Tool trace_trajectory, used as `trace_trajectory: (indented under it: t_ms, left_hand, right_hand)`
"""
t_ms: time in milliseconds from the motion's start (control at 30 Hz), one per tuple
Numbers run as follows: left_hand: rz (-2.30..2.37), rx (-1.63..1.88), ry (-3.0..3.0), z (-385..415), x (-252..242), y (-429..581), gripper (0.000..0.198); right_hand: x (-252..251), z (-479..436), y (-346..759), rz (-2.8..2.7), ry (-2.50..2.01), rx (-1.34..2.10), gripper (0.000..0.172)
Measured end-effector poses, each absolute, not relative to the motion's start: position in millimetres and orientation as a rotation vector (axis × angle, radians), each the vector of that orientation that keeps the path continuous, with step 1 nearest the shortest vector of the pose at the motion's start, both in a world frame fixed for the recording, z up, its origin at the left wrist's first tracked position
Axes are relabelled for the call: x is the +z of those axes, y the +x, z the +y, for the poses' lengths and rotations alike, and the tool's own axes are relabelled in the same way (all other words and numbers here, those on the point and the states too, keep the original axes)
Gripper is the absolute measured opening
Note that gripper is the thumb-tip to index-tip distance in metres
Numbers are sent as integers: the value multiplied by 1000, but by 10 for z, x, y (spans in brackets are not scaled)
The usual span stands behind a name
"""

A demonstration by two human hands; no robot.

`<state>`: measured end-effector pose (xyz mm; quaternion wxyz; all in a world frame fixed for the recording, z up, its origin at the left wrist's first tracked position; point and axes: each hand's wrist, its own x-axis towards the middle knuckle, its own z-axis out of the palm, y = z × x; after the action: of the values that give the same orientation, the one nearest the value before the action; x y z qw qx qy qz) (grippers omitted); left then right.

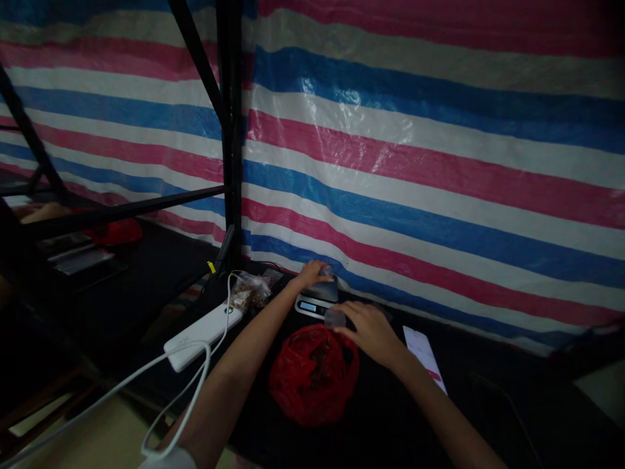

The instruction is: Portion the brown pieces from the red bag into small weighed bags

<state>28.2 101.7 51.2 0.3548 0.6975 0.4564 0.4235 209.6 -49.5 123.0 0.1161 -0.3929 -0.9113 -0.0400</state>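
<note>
A small digital scale (307, 306) with a lit display lies on the black table. My left hand (312, 274) is over the far side of the scale, its fingers closed on a small clear piece (325, 270). Nearer to me, my right hand (368, 327) pinches a small round translucent container (334, 318) between thumb and fingers, at the scale's right front corner. Just below it sits an open red plastic bag (312, 384) with brownish contents that are too dark to make out.
Left of the scale are small clear bags (251, 290) and a white power bank (202, 335) with white cables. A lit phone (424, 355) lies at the right. Black metal posts (232, 130) and a striped sheet (415, 163) stand behind. Another person's hand (46, 212) shows far left.
</note>
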Motion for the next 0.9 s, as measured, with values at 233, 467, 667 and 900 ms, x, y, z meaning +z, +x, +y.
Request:
trace_trajectory:
  t_ms: [233,467,667,900]
  left_hand:
    - [1211,1133,1979,761,573,219,75]
    - [1172,1048,1855,-278,373,188,33]
    - [1298,893,1842,-723,122,211,29]
    - [1545,460,2179,-860,237,262,32]
  right_hand:
    - [615,-864,2171,-2726,-1277,264,33]
    - [536,-879,2184,-2725,-1270,248,35]
    - [518,-960,2202,-2789,-1424,48,38]
    - [625,-1052,2212,-2899,-1633,-155,36]
